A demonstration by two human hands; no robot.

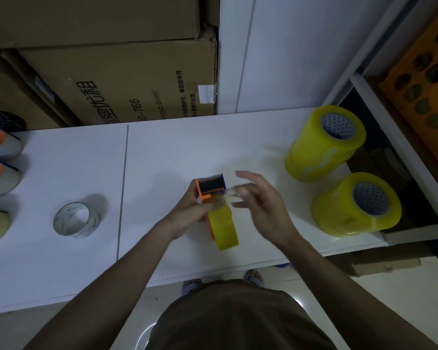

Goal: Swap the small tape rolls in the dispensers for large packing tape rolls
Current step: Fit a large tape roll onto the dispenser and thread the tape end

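My left hand (190,213) grips an orange tape dispenser (210,189) with a large yellow packing tape roll (224,228) mounted in it, above the middle of the white table (162,152). My right hand (259,202) is beside the dispenser's head, fingers spread, pinching the clear loose end of the tape (232,193). A small clear tape roll (74,219) lies on the table to the left. Two stacks of large yellow rolls stand at the right, one further back (324,145) and one nearer (355,204).
Several other orange dispensers with tape (0,160) line the table's left edge. Cardboard boxes (116,79) stand behind the table at the left, a white wall panel (288,51) at the right. An orange crate (425,79) sits far right. My feet show below the table's front edge.
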